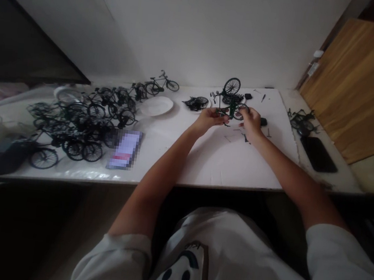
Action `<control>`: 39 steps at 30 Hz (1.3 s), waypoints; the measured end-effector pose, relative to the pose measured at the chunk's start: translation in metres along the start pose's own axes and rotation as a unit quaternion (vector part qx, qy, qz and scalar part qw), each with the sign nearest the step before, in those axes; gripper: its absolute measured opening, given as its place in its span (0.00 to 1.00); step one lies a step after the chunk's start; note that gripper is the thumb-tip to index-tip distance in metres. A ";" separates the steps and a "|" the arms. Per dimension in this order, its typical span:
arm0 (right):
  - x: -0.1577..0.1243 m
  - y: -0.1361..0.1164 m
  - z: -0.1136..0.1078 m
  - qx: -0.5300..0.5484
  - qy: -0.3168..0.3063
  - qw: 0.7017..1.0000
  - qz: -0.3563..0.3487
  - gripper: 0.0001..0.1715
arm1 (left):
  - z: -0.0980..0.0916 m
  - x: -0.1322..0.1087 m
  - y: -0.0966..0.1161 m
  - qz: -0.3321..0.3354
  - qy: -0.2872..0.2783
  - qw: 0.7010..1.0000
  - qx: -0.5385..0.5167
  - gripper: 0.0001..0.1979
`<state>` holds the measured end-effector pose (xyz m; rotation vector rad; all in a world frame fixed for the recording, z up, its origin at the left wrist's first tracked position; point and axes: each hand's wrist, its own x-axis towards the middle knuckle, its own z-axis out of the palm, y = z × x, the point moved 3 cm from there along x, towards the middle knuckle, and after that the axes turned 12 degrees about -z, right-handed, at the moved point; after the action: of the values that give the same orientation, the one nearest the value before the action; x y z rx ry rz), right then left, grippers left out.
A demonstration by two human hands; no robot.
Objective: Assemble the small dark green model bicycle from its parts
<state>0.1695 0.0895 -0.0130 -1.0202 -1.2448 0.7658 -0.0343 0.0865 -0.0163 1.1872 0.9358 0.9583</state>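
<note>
A small dark green model bicycle (pixel 231 87) is held above the white tabletop, one wheel pointing up and away from me. My left hand (pixel 211 118) closes on its frame from the left. On the right, my right hand (pixel 251 122) grips it at the nearer wheel, thumb and fingers pressed together. Just behind lies a white plate with dark bicycle parts (pixel 196 103). Beneath and around my hands are small loose dark pieces (pixel 246 138). The exact finger contact is partly hidden and dim.
Many model bicycles (pixel 87 118) crowd the table's left side. An empty white plate (pixel 157 106), another bicycle (pixel 162 84) and a blurred-out phone-like item (pixel 125 149) are nearby. A black phone (pixel 319 154) and more bicycle pieces (pixel 302 120) lie right, beside a wooden board (pixel 363 89).
</note>
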 end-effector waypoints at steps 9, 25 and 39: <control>0.003 -0.013 -0.002 0.006 -0.040 0.999 -0.007 0.21 | 0.000 -0.002 0.004 0.023 -0.019 1.000 -0.011 0.32; 0.002 -0.014 -0.004 0.088 -0.110 0.990 0.027 0.22 | 0.000 -0.004 0.004 0.002 -0.055 0.998 -0.040 0.27; 0.002 -0.003 -0.002 0.142 -0.150 0.975 0.084 0.19 | 0.003 -0.007 0.009 0.013 -0.050 0.998 -0.049 0.31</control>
<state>0.1716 0.0896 -0.0095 -0.8011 -1.2670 1.2281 -0.0349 0.0799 -0.0061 1.1558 0.7886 0.9459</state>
